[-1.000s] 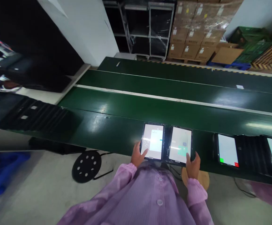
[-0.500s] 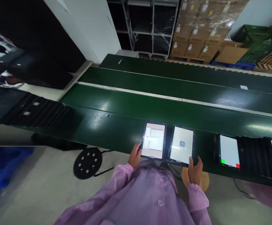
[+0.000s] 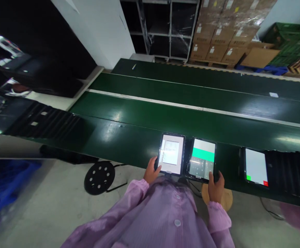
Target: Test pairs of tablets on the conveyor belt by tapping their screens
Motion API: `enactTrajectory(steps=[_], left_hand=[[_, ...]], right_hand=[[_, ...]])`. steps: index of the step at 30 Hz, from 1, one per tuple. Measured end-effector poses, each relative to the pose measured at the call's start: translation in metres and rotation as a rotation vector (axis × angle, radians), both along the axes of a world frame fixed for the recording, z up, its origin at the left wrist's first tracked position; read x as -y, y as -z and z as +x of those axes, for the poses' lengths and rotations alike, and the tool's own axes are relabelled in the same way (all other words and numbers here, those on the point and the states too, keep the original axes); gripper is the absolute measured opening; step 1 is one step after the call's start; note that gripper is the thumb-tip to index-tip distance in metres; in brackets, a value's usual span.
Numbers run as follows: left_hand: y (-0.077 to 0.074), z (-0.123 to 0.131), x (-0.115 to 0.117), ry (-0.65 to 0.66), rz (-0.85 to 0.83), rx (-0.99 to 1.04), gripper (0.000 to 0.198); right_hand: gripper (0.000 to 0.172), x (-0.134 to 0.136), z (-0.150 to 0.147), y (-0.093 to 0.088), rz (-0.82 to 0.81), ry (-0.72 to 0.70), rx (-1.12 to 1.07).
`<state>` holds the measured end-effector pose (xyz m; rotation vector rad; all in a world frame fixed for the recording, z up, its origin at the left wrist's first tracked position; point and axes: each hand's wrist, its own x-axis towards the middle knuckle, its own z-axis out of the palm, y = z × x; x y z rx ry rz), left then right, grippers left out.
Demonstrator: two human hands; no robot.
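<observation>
Two black-framed tablets lie side by side at the front edge of the green bench. On the left tablet a pale window with text is lit. The right tablet displays a green band above a grey area. My left hand is closed around the lower left edge of the left tablet, thumb on its front. By the lower right corner of the right tablet, my right hand has its thumb at the screen and its fingers apart outside the edge.
Another tablet with green and red corners lies to the right, beside a row of black devices. More black devices stand at the left. A black stool and a round wooden stool stand below the bench.
The right tablet's screen has changed from white with a small blue box to a green band over grey. The left tablet's window looks narrower. My left thumb has moved slightly further onto its tablet.
</observation>
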<state>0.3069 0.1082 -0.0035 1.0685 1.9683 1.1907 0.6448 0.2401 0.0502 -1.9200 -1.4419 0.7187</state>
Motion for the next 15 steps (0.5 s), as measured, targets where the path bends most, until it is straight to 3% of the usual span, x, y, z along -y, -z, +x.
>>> enactTrajectory(steps=[15], left_hand=[[-0.009,-0.003,0.007,0.054,-0.012,0.040,0.054]], right_hand=[[0.092,-0.018,0.008,-0.003,-0.018,-0.038,-0.005]])
